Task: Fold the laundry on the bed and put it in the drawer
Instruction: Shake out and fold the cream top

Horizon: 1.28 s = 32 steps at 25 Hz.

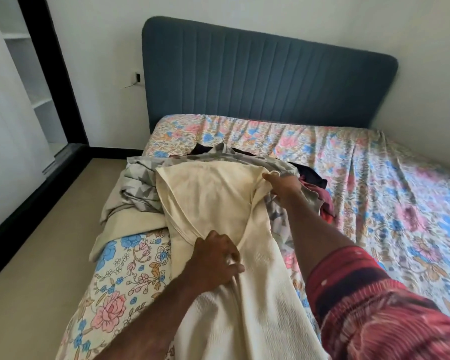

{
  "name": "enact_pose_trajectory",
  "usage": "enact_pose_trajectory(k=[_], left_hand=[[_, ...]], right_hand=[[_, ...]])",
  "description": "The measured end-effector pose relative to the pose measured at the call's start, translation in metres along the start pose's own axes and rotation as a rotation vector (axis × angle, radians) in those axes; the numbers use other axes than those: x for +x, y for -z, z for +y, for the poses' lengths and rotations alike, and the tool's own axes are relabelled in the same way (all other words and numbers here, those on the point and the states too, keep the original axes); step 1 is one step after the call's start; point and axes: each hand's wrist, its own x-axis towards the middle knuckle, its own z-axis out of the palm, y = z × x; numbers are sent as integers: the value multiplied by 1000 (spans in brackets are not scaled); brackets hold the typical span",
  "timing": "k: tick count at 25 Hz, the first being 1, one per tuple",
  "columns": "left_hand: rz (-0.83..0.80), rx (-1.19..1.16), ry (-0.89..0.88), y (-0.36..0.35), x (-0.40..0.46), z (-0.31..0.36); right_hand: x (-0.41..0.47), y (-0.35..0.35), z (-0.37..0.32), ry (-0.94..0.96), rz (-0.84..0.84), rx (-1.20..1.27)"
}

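A large cream textured cloth (213, 201) lies stretched over a laundry pile on the floral-sheeted bed (390, 193). My left hand (216, 258) grips a bunched fold of the cream cloth near its middle. Farther up the bed, my right hand (282, 184) pinches the cloth's far right corner. Under the cloth lie a grey patterned fabric (138, 183) and dark and maroon garments (315, 183), partly hidden. No drawer is in view.
A blue padded headboard (265, 74) stands against the wall. Beige floor (44, 245) runs along the bed's left side. A wardrobe with white shelves (24, 63) and a dark frame stands at far left. My right sleeve (390, 313) is red patterned.
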Motion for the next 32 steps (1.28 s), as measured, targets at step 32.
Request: enact_pose_trajectory(k=[32], left_hand=[[-235, 293, -386, 32, -235, 13]], right_hand=[[-288, 171, 202, 1227, -864, -802]])
